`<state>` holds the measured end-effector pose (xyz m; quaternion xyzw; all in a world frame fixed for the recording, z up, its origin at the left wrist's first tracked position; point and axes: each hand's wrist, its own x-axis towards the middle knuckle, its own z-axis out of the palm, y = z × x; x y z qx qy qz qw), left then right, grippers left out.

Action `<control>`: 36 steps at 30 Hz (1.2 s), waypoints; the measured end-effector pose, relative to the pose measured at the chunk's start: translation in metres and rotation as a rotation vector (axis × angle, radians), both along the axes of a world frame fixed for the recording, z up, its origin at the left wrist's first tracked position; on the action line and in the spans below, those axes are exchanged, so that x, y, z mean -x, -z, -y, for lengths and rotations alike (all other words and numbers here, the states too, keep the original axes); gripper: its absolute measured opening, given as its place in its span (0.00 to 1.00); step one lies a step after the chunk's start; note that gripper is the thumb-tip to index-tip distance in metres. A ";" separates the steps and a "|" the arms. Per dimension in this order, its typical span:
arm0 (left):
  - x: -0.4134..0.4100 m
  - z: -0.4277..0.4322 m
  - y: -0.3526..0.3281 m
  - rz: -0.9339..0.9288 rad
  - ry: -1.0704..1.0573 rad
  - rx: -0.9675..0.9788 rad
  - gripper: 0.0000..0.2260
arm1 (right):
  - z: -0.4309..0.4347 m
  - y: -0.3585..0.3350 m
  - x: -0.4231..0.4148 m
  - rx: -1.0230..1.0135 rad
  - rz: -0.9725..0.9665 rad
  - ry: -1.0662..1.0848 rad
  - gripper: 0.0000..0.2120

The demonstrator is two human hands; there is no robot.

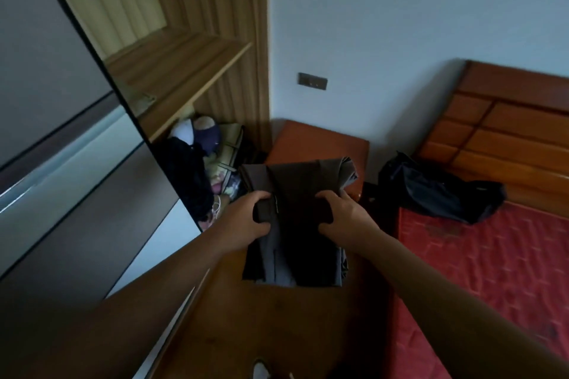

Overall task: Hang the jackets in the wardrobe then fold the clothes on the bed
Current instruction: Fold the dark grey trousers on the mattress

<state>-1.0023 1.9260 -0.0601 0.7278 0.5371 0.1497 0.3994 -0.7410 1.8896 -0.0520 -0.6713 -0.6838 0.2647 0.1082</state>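
Note:
A folded dark brown-grey garment (295, 249) hangs in front of me, held up in the air by both hands. My left hand (246, 218) grips its left edge with thumb and curled fingers. My right hand (345, 215) grips its right side the same way. A dark navy jacket (437, 191) lies crumpled on the red bed (492, 255) near the headboard. The open wardrobe (184, 77) stands to the left, with a bare wooden shelf and a heap of clothes and bags (209, 160) in the compartment below it.
A brown bedside table (314, 141) stands behind the held garment, between wardrobe and bed. The wardrobe's grey sliding door (61, 132) fills the left. A wooden headboard (508, 120) rises at the right. A wall socket (312, 81) sits on the blue-grey wall.

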 end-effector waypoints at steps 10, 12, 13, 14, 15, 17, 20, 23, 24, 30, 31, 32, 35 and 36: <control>0.035 -0.125 -0.007 0.071 -0.332 -0.011 0.26 | -0.206 -0.005 0.031 -0.088 -0.014 -0.303 0.31; 0.032 -0.158 -0.012 0.076 -0.405 -0.027 0.26 | -0.258 -0.006 0.032 -0.098 -0.042 -0.367 0.31; 0.030 -0.174 -0.015 0.081 -0.439 -0.033 0.26 | -0.284 -0.008 0.033 -0.096 -0.058 -0.395 0.31; 0.027 -0.188 -0.019 0.088 -0.472 -0.034 0.27 | -0.308 -0.011 0.033 -0.088 -0.071 -0.420 0.31; 0.024 -0.202 -0.023 0.092 -0.505 -0.037 0.27 | -0.330 -0.014 0.033 -0.077 -0.078 -0.446 0.31; 0.018 -0.225 -0.031 0.086 -0.574 -0.047 0.27 | -0.371 -0.021 0.035 -0.062 -0.078 -0.514 0.31; 0.017 -0.254 -0.038 0.100 -0.704 -0.076 0.28 | -0.433 -0.034 0.049 -0.054 -0.060 -0.609 0.31; 0.027 -0.274 -0.042 0.096 -0.811 -0.111 0.29 | -0.481 -0.043 0.080 -0.028 -0.046 -0.695 0.32; 0.033 -0.279 -0.042 0.082 -0.843 -0.121 0.29 | -0.493 -0.044 0.093 -0.020 -0.047 -0.732 0.31; 0.082 -0.325 -0.034 0.096 -1.050 -0.154 0.31 | -0.566 -0.033 0.170 0.035 -0.123 -0.852 0.31; 0.092 -0.334 -0.032 0.097 -1.067 -0.156 0.30 | -0.577 -0.031 0.181 0.036 -0.133 -0.860 0.30; 0.100 -0.343 -0.032 0.105 -1.080 -0.151 0.30 | -0.588 -0.031 0.190 0.040 -0.146 -0.863 0.30; 0.117 -0.372 -0.031 0.137 -1.132 -0.132 0.29 | -0.621 -0.028 0.214 0.036 -0.159 -0.882 0.30; 0.122 -0.382 -0.031 0.152 -1.149 -0.123 0.29 | -0.632 -0.028 0.222 0.035 -0.162 -0.883 0.30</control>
